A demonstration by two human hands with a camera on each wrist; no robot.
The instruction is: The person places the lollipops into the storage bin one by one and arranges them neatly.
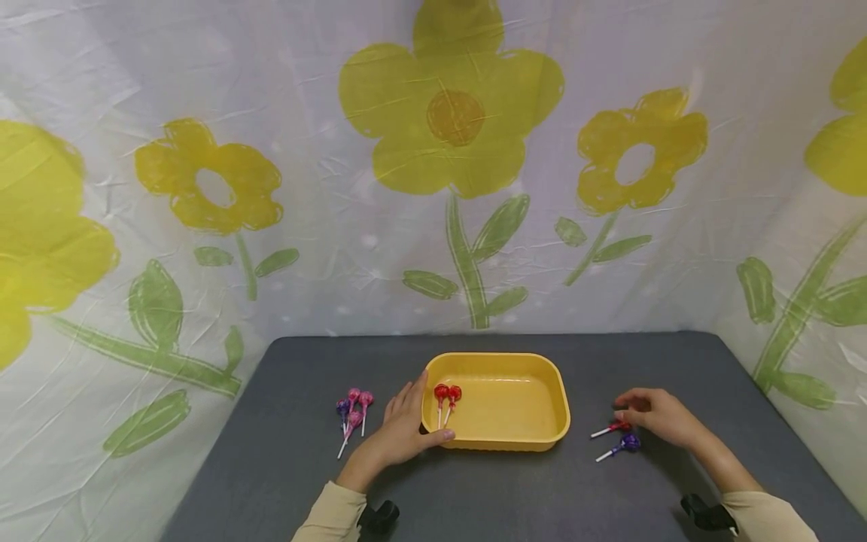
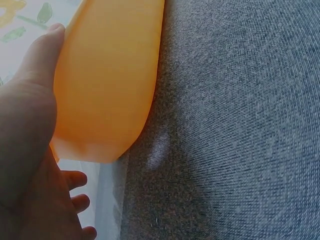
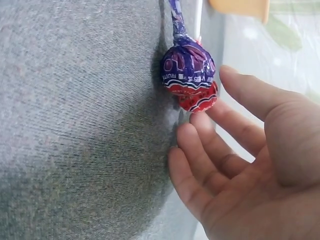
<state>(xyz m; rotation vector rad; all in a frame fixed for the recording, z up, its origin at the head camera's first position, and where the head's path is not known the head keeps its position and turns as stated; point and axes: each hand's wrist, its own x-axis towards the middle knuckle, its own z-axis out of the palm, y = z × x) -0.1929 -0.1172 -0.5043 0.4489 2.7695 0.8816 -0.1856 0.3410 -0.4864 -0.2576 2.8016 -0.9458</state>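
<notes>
My left hand rests against the left end of a yellow plastic tray, its fingers stretched along the side and its thumb at the front rim. In the left wrist view the thumb lies straight along the tray wall. Two red lollipops lie inside the tray at its left. At the right, my right hand reaches over a red lollipop, thumb and fingers bent loosely around its head. A purple lollipop lies just in front; in the right wrist view its wrapped head partly hides the red one.
Left of the tray lies a small group of pink lollipops with a purple one among them. The dark grey table ends at the back against a white curtain printed with yellow flowers.
</notes>
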